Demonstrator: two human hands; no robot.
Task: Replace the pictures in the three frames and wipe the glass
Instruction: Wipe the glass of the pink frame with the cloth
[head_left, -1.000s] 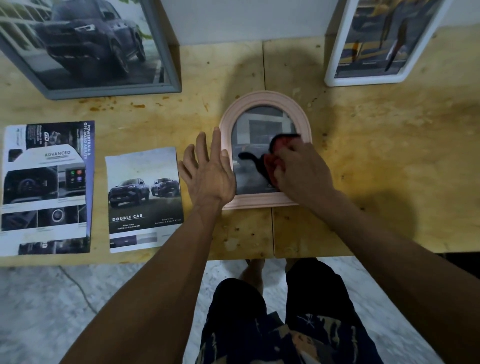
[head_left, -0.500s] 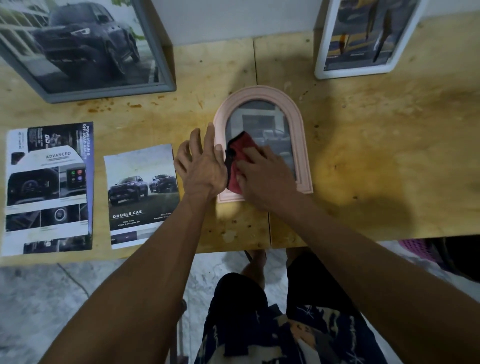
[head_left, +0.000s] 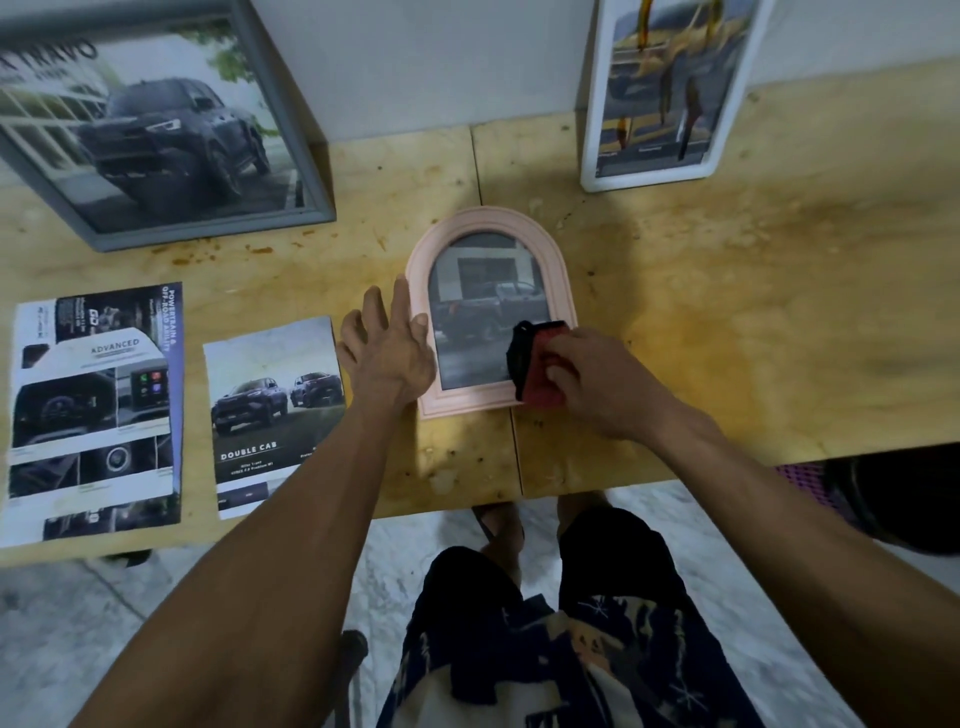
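Pink arched frame (head_left: 491, 312) laid flat at frame centre, on wooden table (head_left: 727, 338). Frame's left edge steadied by left hand (head_left: 387, 353), fingers straight. Red cloth (head_left: 540, 364) gripped by right hand (head_left: 597, 384), pressed at glass's lower right. Risk: frame skidding if steadying pressure eased; streaks likely missed under arch.

Stained plywood counter (head_left: 753, 322), seam down the middle. Flat on it: pink arched frame (head_left: 558, 270), two car brochure sheets (head_left: 93, 415) (head_left: 270, 415). Grey frame (head_left: 208, 228) and white frame (head_left: 649, 179) stand at the back.
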